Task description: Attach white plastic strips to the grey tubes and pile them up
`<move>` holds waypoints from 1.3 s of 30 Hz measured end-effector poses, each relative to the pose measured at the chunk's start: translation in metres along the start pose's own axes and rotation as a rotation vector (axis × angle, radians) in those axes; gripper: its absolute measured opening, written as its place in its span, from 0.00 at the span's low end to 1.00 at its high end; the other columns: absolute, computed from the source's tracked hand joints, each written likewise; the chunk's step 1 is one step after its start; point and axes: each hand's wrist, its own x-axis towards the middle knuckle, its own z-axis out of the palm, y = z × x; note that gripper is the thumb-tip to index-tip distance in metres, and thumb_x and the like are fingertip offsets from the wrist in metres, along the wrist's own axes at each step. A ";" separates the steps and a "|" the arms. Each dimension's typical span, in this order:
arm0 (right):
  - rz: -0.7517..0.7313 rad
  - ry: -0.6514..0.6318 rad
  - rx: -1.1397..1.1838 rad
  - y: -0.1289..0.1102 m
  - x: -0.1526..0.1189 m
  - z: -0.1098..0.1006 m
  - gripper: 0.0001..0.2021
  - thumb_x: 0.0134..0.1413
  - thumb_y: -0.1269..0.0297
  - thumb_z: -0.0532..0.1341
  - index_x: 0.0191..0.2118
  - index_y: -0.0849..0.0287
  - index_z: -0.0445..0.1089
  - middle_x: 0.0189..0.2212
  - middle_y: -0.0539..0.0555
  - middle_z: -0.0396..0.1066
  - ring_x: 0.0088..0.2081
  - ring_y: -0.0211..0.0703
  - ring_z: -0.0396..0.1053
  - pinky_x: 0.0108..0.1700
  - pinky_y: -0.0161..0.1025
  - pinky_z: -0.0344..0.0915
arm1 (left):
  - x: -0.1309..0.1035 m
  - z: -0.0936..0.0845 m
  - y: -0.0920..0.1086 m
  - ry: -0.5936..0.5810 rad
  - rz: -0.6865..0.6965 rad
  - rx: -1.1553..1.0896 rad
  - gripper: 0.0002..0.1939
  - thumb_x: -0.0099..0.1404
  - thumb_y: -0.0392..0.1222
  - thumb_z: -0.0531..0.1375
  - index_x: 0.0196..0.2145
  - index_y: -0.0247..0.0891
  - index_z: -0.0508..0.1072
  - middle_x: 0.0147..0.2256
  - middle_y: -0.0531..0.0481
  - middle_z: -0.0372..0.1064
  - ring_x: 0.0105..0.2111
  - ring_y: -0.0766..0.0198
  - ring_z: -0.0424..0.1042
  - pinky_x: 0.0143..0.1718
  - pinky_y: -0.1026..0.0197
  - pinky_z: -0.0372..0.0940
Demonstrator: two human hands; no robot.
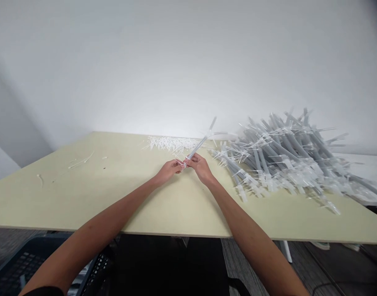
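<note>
A grey, translucent tube [198, 147] slants up and away from my hands over the middle of the table. My right hand [201, 168] grips it near its lower end, fingers closed. Close beside it, my left hand [168, 172] pinches a thin white strip at that same end, which looks like a cable tie [179, 161]; the fingers partly hide it. Around the tube's upper part is another tie, its tail sticking out to the right. Behind my hands lies a heap of loose white cable ties [172, 143].
A large pile of grey tubes [277, 148] with white fittings and ties covers the table's right side. Several stray ties [82, 161] lie at the left of the pale yellow table [139, 209]. A dark plastic basket [21, 261] stands below the front left edge. A white wall rises behind.
</note>
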 end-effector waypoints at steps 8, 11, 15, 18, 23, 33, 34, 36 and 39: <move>0.044 -0.003 -0.014 -0.004 -0.001 0.002 0.15 0.41 0.56 0.65 0.34 0.60 0.67 0.29 0.51 0.70 0.31 0.37 0.68 0.39 0.38 0.66 | 0.001 -0.001 0.002 0.031 -0.082 0.048 0.19 0.54 0.55 0.59 0.33 0.34 0.70 0.31 0.47 0.68 0.33 0.65 0.66 0.39 0.59 0.61; 0.053 0.033 0.000 -0.006 -0.001 0.002 0.15 0.40 0.57 0.65 0.34 0.59 0.66 0.30 0.51 0.69 0.32 0.38 0.68 0.39 0.39 0.67 | 0.003 -0.003 0.003 0.089 -0.077 0.036 0.19 0.55 0.55 0.58 0.34 0.34 0.70 0.36 0.45 0.69 0.37 0.63 0.67 0.40 0.59 0.62; 0.079 0.063 -0.011 -0.007 -0.002 0.004 0.16 0.38 0.58 0.66 0.35 0.58 0.66 0.31 0.50 0.66 0.33 0.39 0.68 0.39 0.41 0.69 | 0.009 -0.007 0.002 0.185 -0.041 0.060 0.18 0.56 0.53 0.58 0.34 0.34 0.70 0.34 0.46 0.70 0.35 0.63 0.68 0.40 0.59 0.64; 0.096 0.069 -0.058 -0.009 -0.002 0.005 0.16 0.37 0.58 0.66 0.34 0.58 0.66 0.29 0.49 0.65 0.32 0.39 0.67 0.38 0.42 0.70 | 0.011 -0.008 0.000 0.236 -0.055 0.159 0.16 0.54 0.52 0.59 0.30 0.34 0.71 0.29 0.48 0.70 0.31 0.65 0.68 0.38 0.60 0.64; 0.071 0.127 -0.149 -0.011 -0.002 0.008 0.14 0.37 0.58 0.66 0.30 0.58 0.65 0.25 0.48 0.62 0.31 0.39 0.65 0.35 0.41 0.71 | 0.004 -0.001 0.007 0.324 0.034 0.332 0.13 0.58 0.49 0.56 0.28 0.36 0.70 0.27 0.50 0.70 0.29 0.65 0.68 0.34 0.63 0.63; 0.039 0.213 -0.165 -0.008 -0.003 0.010 0.15 0.40 0.52 0.64 0.29 0.57 0.64 0.27 0.50 0.65 0.30 0.41 0.66 0.35 0.41 0.71 | 0.000 0.006 0.012 0.347 0.087 0.389 0.12 0.61 0.47 0.53 0.30 0.37 0.71 0.28 0.50 0.70 0.31 0.64 0.68 0.35 0.63 0.61; 0.042 0.199 -0.144 -0.007 -0.002 0.009 0.15 0.40 0.53 0.64 0.30 0.57 0.65 0.27 0.50 0.65 0.31 0.41 0.67 0.35 0.41 0.71 | 0.002 0.005 0.010 0.345 0.075 0.355 0.12 0.60 0.48 0.54 0.31 0.37 0.71 0.29 0.50 0.70 0.31 0.64 0.68 0.35 0.63 0.61; 0.057 0.171 -0.096 -0.006 -0.002 0.007 0.15 0.40 0.54 0.64 0.32 0.58 0.66 0.28 0.50 0.67 0.31 0.40 0.68 0.37 0.41 0.70 | 0.004 0.004 0.006 0.331 0.065 0.300 0.13 0.59 0.50 0.55 0.34 0.37 0.70 0.34 0.49 0.71 0.33 0.64 0.69 0.36 0.63 0.62; 0.077 0.139 -0.040 -0.005 -0.001 0.005 0.16 0.40 0.55 0.65 0.33 0.59 0.66 0.28 0.51 0.69 0.31 0.39 0.68 0.40 0.41 0.68 | 0.004 0.003 0.003 0.285 0.055 0.252 0.16 0.56 0.53 0.59 0.34 0.37 0.69 0.41 0.47 0.70 0.37 0.63 0.68 0.39 0.62 0.62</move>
